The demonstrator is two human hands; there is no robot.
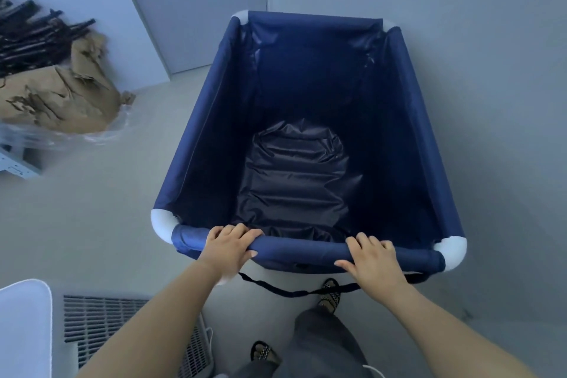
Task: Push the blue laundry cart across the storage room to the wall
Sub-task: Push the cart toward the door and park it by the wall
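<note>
Feet: two sandals (329,293) stood on the pale floor (101,224), nearest to the camera.
Left hand (228,244): it gripped the near rail of the blue laundry cart (202,144), fingers curled over the top.
Right hand (372,258): it gripped the same rail, further right.
Strap (294,291): it hung slack under the near rail.
Cart axis: the long side ran from near to far, the far end pointing to the wall (460,9).
Cart place: its far corners were just beside the wall.
Far left: brown paper (61,101) with dark rods (33,37).
</note>
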